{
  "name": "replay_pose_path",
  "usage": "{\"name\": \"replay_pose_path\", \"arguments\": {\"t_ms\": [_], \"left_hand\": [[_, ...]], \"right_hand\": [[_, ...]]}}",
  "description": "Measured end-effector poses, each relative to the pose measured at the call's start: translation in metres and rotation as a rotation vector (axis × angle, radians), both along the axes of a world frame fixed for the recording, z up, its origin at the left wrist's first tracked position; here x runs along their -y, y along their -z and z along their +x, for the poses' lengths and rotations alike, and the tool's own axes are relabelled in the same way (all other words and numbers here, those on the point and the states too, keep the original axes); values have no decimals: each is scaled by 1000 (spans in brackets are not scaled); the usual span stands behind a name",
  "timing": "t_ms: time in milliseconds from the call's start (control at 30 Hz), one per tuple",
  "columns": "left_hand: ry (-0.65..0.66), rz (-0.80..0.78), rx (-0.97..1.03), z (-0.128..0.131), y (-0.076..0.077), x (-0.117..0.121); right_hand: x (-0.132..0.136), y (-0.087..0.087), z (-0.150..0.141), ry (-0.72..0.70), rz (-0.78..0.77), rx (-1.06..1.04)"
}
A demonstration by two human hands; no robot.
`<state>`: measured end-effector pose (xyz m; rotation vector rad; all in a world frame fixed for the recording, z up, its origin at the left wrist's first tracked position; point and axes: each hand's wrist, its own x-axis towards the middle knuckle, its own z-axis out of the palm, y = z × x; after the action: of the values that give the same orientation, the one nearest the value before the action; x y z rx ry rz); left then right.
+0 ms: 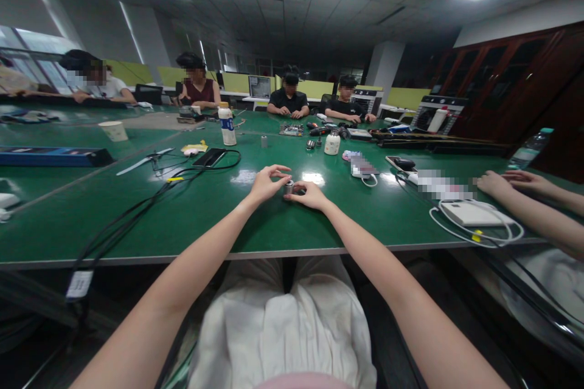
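Note:
A small grey metal cylinder (288, 189) stands upright on the green table between my hands. My right hand (311, 196) curls its thumb and fingers around the cylinder's right side. At the upper left, my left hand (270, 183) arches over, its thumb tip close to the cylinder's top edge. A gap shows between that thumb and the fingers above it, and I see nothing held there. Whether the left thumb touches the cylinder I cannot tell. A similar grey cylinder (264, 141) stands farther back on the table.
Black cables (150, 197) and a dark phone (210, 157) lie to the left. A milk-coloured bottle (227, 124) and a small white jar (333, 144) stand farther back. On the right are a white box (474, 214) with cable and a neighbour's hands (506, 185). Several people sit opposite.

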<state>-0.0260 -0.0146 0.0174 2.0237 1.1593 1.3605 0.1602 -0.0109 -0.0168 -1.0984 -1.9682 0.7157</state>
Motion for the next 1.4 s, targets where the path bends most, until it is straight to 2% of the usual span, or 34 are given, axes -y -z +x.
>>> {"name": "replay_pose_path", "arguments": {"t_ms": [233, 533, 800, 1000, 1233, 1400], "left_hand": [[47, -29, 14, 2, -1, 2], [-92, -12, 124, 0, -5, 2], [0, 3, 25, 5, -2, 6], [-169, 99, 82, -3, -2, -3], [-345, -135, -143, -25, 17, -22], [-377, -221, -331, -23, 15, -16]], "right_hand": [[-1, 1, 0, 3, -14, 12], [-2, 1, 0, -12, 0, 8], [-2, 0, 1, -7, -6, 18], [0, 0, 0, -3, 1, 7], [-2, 2, 1, -10, -13, 12], [-3, 3, 1, -20, -5, 2]]}}
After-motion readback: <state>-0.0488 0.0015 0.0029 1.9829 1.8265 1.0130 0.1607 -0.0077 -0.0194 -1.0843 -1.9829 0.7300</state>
